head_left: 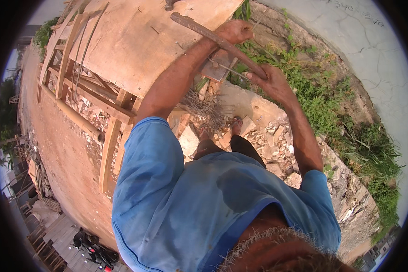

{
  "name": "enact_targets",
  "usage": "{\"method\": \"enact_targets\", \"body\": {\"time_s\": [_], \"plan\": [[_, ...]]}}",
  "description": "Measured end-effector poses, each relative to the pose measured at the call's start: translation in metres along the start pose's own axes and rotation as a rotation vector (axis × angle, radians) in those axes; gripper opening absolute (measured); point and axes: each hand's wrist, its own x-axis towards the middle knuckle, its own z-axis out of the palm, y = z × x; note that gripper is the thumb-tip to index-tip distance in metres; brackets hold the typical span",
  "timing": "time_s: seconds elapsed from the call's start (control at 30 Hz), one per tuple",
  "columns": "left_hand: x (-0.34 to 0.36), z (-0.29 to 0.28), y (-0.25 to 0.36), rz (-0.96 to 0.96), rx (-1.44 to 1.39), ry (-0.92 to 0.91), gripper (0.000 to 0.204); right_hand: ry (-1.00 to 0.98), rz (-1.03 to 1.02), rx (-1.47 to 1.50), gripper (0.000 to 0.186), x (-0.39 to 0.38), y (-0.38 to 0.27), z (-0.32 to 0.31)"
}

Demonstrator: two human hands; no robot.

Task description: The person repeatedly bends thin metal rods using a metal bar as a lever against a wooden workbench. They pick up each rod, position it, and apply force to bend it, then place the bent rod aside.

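My right hand is closed around the lower end of a long, flat, rusty-brown bar. The bar slants up to the left, passing over my left wrist and reaching above the plywood. A thin metal rod runs from near a small wooden block toward the fingers of my right hand. Beyond the block, my left hand is curled shut, and a thin rod shows past its fingers; the grip itself is partly hidden. A tangled heap of bent thin rods lies below the block, near my feet.
The plywood tabletop has nails sticking up and a hammer head at its far edge. Its timber frame and a bamboo pole stand at left. Broken rubble surrounds my feet; plants border a pale wall.
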Motion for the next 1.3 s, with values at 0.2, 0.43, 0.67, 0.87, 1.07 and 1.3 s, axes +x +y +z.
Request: {"method": "enact_targets", "body": {"time_s": [0.2, 0.43, 0.67, 0.87, 1.07, 1.3], "plan": [[0.010, 0.011, -0.022, 0.191, 0.256, -0.030, 0.027, 0.069, 0.067, -0.201, 0.055, -0.054, 0.047, -0.085], [0.000, 0.008, 0.002, 0.039, 0.129, 0.040, 0.036, 0.173, 0.128, -0.625, 0.037, -0.062, 0.111, -0.125], [-0.001, 0.008, 0.007, 0.040, 0.183, 0.054, 0.040, -0.030, -0.284, -0.846, 0.023, 0.018, 0.100, -0.149], [0.000, 0.009, 0.004, 0.031, 0.207, 0.049, 0.039, -0.115, -0.391, -0.923, 0.020, 0.074, 0.078, -0.156], [0.000, 0.010, 0.008, 0.010, 0.209, 0.048, 0.039, -0.106, -0.476, -1.036, 0.025, 0.110, 0.074, -0.159], [0.003, 0.011, 0.006, -0.037, 0.240, 0.014, 0.038, -0.019, -0.477, -0.936, 0.027, 0.092, 0.092, -0.146]]}}
